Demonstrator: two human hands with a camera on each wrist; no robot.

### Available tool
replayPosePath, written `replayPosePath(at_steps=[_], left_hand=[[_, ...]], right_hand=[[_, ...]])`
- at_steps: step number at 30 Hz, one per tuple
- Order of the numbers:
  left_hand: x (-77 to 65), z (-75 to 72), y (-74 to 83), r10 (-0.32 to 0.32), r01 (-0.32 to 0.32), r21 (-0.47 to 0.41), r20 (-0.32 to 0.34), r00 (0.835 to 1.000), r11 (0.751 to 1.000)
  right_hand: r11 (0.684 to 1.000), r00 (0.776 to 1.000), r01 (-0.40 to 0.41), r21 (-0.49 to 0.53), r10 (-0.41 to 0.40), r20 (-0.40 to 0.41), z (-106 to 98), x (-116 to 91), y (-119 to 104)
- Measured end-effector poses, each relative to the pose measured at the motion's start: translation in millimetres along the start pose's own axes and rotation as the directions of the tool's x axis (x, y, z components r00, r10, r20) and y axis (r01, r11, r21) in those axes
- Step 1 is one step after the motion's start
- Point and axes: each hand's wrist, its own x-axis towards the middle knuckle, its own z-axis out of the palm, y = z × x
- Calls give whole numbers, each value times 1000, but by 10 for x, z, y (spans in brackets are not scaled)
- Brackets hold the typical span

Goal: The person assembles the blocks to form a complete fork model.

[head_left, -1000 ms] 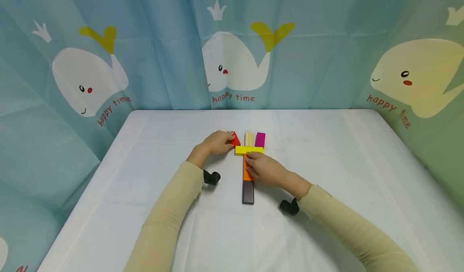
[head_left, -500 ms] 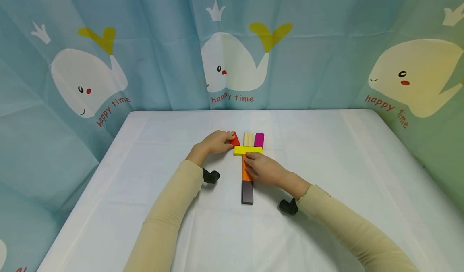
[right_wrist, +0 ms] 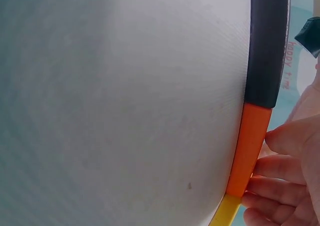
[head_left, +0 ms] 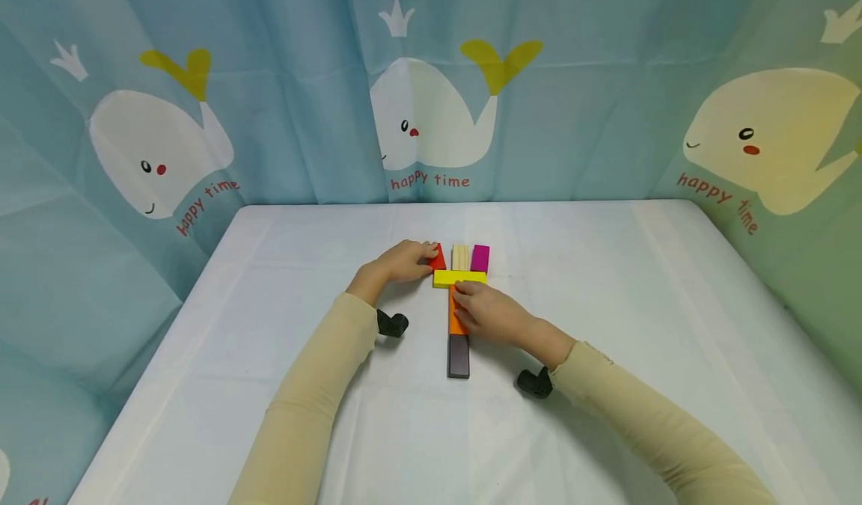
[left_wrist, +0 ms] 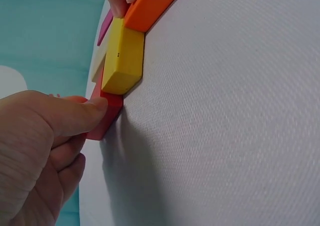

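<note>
My left hand (head_left: 402, 262) pinches a red block (head_left: 439, 258) between thumb and fingers. In the left wrist view, that red block (left_wrist: 112, 115) sits against the end of a yellow block (left_wrist: 125, 60). An orange block (head_left: 454, 312) runs toward me from the middle of the yellow bar, and a dark grey block (head_left: 459, 357) continues its line. Fingertips of my right hand (head_left: 494, 314) rest on the orange block near where it meets the yellow one; the fingers lie loosely extended in the right wrist view.
Beyond the yellow bar lie a ridged cream block (head_left: 460, 257) and a magenta block (head_left: 480, 258), side by side. A white cloth covers the table (head_left: 236, 340). A blue curtain (head_left: 296, 116) with whales hangs behind its far edge.
The red block has shifted slightly to the right along the yellow bar and turned a little, still in my left hand. My right hand stays on the orange block.
</note>
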Motion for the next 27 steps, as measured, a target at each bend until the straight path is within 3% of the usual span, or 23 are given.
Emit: replayPosePath(at_steps=[27], left_hand=[[6, -2, 19, 31, -31, -8, 18, 999, 999]], right_hand=[[1000, 1000, -16, 6, 16, 19, -43, -1, -28]])
